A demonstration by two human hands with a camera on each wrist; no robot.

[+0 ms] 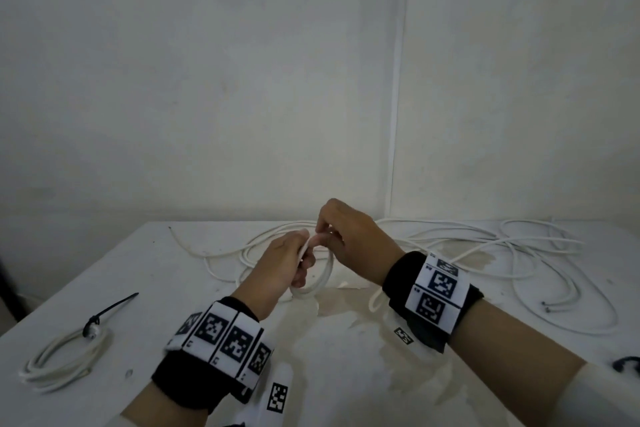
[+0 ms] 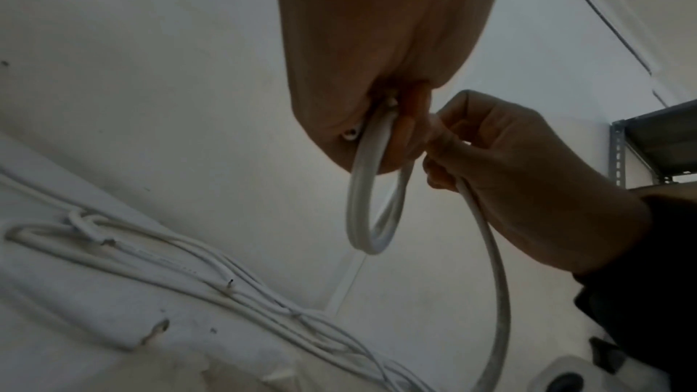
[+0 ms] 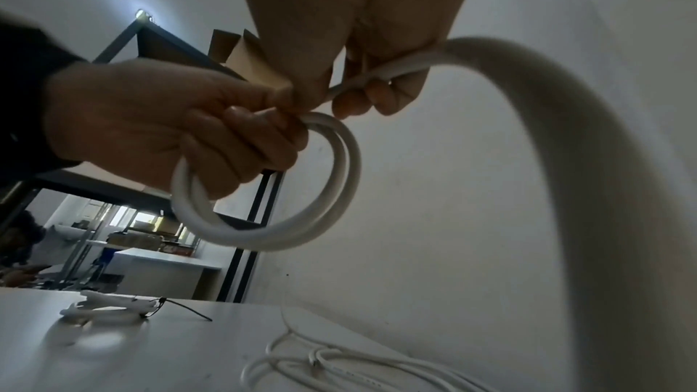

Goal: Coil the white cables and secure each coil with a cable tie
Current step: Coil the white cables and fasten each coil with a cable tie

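Observation:
My left hand (image 1: 287, 262) grips a small coil of white cable (image 1: 320, 282) of about two turns, held above the table's middle; the coil (image 3: 320, 190) hangs below the curled fingers (image 3: 241, 142). My right hand (image 1: 341, 232) pinches the same cable (image 3: 381, 73) just right of the left hand, and the free length (image 2: 490, 264) curves down from it to the table. A finished white coil (image 1: 62, 357) bound with a black cable tie (image 1: 110, 307) lies at the front left. Loose white cables (image 1: 519, 246) sprawl over the back and right of the table.
The white table (image 1: 173, 305) stands against a white wall corner. A black object (image 1: 627, 362) peeks in at the right edge. A white marker-tagged piece (image 1: 277, 395) sits near the front. Metal shelving (image 3: 158, 46) and another desk show to the left in the right wrist view.

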